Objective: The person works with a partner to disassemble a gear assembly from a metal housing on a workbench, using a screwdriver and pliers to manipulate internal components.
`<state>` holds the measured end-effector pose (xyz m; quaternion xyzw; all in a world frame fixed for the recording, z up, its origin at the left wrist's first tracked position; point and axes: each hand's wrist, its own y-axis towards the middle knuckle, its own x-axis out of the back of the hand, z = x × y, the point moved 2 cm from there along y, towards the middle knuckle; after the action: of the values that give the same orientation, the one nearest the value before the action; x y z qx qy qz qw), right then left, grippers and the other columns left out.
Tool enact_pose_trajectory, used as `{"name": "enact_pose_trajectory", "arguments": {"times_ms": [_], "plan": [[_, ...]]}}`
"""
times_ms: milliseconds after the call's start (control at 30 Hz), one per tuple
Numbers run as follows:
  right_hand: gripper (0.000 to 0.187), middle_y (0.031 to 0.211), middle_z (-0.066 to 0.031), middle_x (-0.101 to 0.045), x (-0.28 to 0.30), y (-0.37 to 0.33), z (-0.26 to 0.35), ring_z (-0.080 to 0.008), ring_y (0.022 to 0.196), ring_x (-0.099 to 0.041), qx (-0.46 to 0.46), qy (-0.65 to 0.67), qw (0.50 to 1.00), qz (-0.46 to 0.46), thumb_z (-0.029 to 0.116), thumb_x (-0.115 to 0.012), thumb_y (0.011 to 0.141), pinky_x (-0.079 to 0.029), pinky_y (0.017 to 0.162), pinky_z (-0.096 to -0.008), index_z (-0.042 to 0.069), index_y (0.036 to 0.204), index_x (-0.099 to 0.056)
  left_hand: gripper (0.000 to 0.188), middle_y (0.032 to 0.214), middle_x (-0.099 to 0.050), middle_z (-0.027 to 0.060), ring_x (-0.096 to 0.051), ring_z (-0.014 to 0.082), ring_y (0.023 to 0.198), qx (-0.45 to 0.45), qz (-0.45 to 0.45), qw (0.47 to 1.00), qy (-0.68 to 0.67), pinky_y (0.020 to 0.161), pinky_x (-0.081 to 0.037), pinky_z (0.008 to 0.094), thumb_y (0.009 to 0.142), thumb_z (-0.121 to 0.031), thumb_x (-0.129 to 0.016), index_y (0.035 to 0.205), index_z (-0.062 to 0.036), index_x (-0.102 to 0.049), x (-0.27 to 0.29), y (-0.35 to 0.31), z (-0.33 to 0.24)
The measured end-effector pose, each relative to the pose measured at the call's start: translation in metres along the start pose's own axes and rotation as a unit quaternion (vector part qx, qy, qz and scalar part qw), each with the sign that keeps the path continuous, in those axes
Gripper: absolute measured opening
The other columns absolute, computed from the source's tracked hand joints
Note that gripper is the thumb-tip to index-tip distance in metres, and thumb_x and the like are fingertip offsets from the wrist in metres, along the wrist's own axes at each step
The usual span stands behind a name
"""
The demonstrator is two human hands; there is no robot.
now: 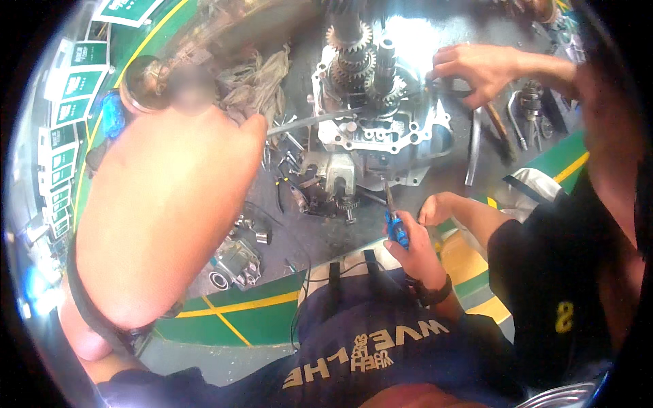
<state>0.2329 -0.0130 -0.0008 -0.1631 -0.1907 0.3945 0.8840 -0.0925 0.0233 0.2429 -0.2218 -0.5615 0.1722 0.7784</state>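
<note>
Head cam: right hand (416, 253) clamped round blue-handled screwdriver (397, 224), tip at gearbox casing (371, 139); left hand out of frame, grip unknown.

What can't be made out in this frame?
- Left hand: not in the head view; a co-worker's bare back fills that side.
- Blue-handled tool in the right hand: the tip is too small and blurred to tell its kind.
- Gear shaft on the gearbox housing: the top is cut off by the upper edge.
- Loose parts on the floor: too small and blurred to identify.
</note>
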Motion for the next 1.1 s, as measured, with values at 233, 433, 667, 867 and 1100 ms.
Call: {"name": "enact_pose_trajectory", "arguments": {"times_ms": [233, 433, 667, 867, 1100], "plan": [[0.041, 0.097, -0.0143, -0.070, 0.011, -0.037, 0.041, -0.0346, 0.087, -0.070, 0.095, -0.103, 0.989, -0.047, 0.016, -0.075, 0.090, -0.054, 0.079, -0.0407, 0.003, 0.125, -0.058, 0.040, 0.092, -0.072, 0.0210, -0.071, 0.0386, 0.083, 0.045, -0.047, 0.996, -0.068, 0.074, -0.056, 0.0468, 0.087, 0.000, -0.061, 0.124, -0.0084, -0.073, 0.048, -0.110, 0.045], [0.041, 0.092, -0.0171, -0.069, 0.016, -0.026, 0.059, -0.0321, 0.086, -0.069, -0.015, -0.063, 0.998, -0.007, 0.028, -0.073, 0.093, -0.053, 0.078, -0.0438, 0.000, 0.120, -0.058, 0.035, 0.094, -0.072, 0.0234, -0.071, 0.0375, 0.091, 0.231, -0.107, 0.868, -0.426, 0.080, -0.054, 0.0456, 0.101, -0.018, -0.063, 0.134, -0.0068, -0.070, -0.126, -0.187, 0.027], [0.047, 0.100, -0.0248, -0.071, -0.009, -0.011, 0.061, -0.0471, 0.099, -0.068, 0.054, -0.137, 0.989, 0.021, 0.030, -0.072, 0.091, -0.052, 0.085, -0.0529, 0.000, 0.125, -0.059, 0.037, 0.104, -0.076, 0.0234, -0.074, 0.0390, 0.098, 0.399, 0.010, 0.671, -0.624, 0.086, -0.057, 0.0455, 0.102, -0.026, -0.063, 0.131, -0.0042, -0.069, -0.322, -0.179, -0.133], [0.047, 0.106, -0.0262, -0.071, -0.019, -0.004, 0.072, -0.0471, 0.103, -0.067, 0.028, -0.194, 0.978, 0.073, 0.031, -0.073, 0.090, -0.053, 0.087, -0.0525, 0.002, 0.124, -0.060, 0.037, 0.102, -0.075, 0.0262, -0.073, 0.0440, 0.100, 0.387, 0.043, 0.721, -0.573, 0.089, -0.056, 0.0520, 0.101, -0.028, -0.065, 0.129, -0.0031, -0.068, -0.372, -0.170, -0.171], [0.048, 0.108, -0.0261, -0.071, -0.022, -0.007, 0.076, -0.0462, 0.106, -0.067, 0.003, -0.216, 0.973, 0.083, 0.033, -0.073, 0.090, -0.053, 0.090, -0.0529, 0.004, 0.125, -0.059, 0.048, 0.112, -0.073, 0.0258, -0.075, 0.0367, 0.082, 0.341, -0.006, 0.726, -0.598, 0.078, -0.059, 0.0472, 0.100, -0.020, -0.067, 0.144, -0.0055, -0.057, -0.409, -0.182, -0.186]]}}
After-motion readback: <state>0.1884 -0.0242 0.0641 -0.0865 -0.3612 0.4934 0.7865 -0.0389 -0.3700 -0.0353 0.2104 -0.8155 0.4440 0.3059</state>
